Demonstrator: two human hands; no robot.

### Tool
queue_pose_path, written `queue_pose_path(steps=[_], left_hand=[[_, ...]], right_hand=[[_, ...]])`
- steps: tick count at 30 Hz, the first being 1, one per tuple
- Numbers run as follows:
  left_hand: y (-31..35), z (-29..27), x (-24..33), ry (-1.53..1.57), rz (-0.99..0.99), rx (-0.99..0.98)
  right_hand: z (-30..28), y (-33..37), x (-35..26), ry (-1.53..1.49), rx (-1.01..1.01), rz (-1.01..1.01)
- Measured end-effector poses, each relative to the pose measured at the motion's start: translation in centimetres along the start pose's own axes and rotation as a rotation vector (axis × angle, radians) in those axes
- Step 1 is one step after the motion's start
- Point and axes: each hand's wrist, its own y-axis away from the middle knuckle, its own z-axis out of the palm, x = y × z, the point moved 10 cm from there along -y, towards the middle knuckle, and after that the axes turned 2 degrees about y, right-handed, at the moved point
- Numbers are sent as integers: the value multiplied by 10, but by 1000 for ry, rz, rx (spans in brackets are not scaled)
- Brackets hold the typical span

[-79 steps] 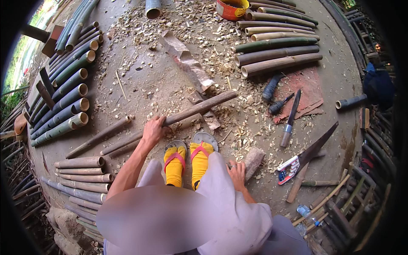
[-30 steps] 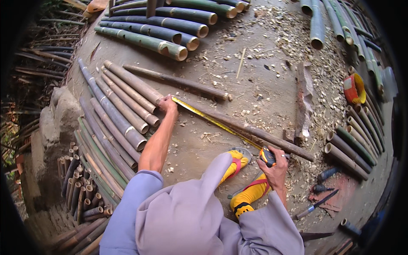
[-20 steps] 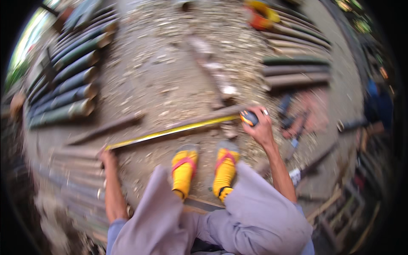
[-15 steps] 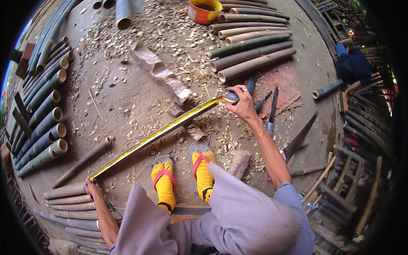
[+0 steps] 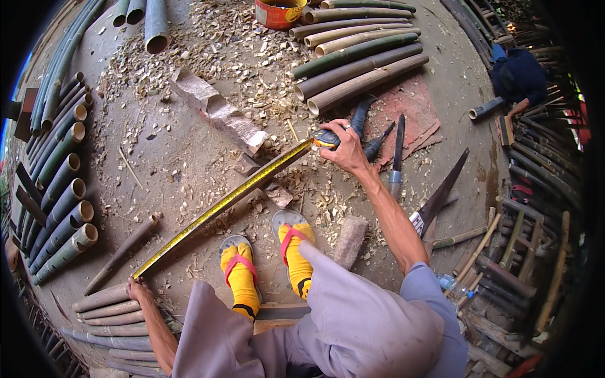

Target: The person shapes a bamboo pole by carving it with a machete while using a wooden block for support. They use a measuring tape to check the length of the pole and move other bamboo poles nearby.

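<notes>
A yellow tape measure blade (image 5: pixel 217 205) runs stretched out diagonally in front of my feet. My right hand (image 5: pixel 345 150) is closed round the grey and orange tape measure case (image 5: pixel 326 138) at the blade's far end. At the lower left my left hand (image 5: pixel 139 290) pinches the blade's free end, beside the ends of several cut bamboo poles (image 5: pixel 104 298). Under the blade lie short wood pieces (image 5: pixel 275 194). Just beyond my right hand are a dark-handled tool (image 5: pixel 360 116), partly hidden, and a long knife (image 5: pixel 398 148) near a worn red mat (image 5: pixel 413 113).
A handsaw (image 5: pixel 444 192) lies to the right. Bamboo poles (image 5: pixel 368 82) are lined up at the far right, and dark bamboo tubes (image 5: pixel 66 252) at the left. A red and yellow tub (image 5: pixel 277 16) stands at the back. Another person (image 5: pixel 520 75) sits at the far right.
The view has shifted slightly, so most things sit a little further left. Both hands keep hold of the tape measure, and the blade stays stretched out.
</notes>
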Motion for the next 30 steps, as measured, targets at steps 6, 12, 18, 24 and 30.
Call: queue_pose_path(steps=[6, 12, 18, 24, 30], left_hand=[[4, 6, -1, -122, 14, 40], [-14, -27, 5, -62, 53, 150], [73, 2, 15, 108, 79, -38], [156, 61, 7, 135, 36, -137], [168, 45, 27, 122, 121, -139]], right_hand=[[-10, 9, -13, 18, 28, -26], [43, 72, -108, -181, -293, -156], [112, 136, -155, -297, -402, -103], [154, 161, -162, -343, -403, -27], [170, 171, -163, -383, -427, -37]])
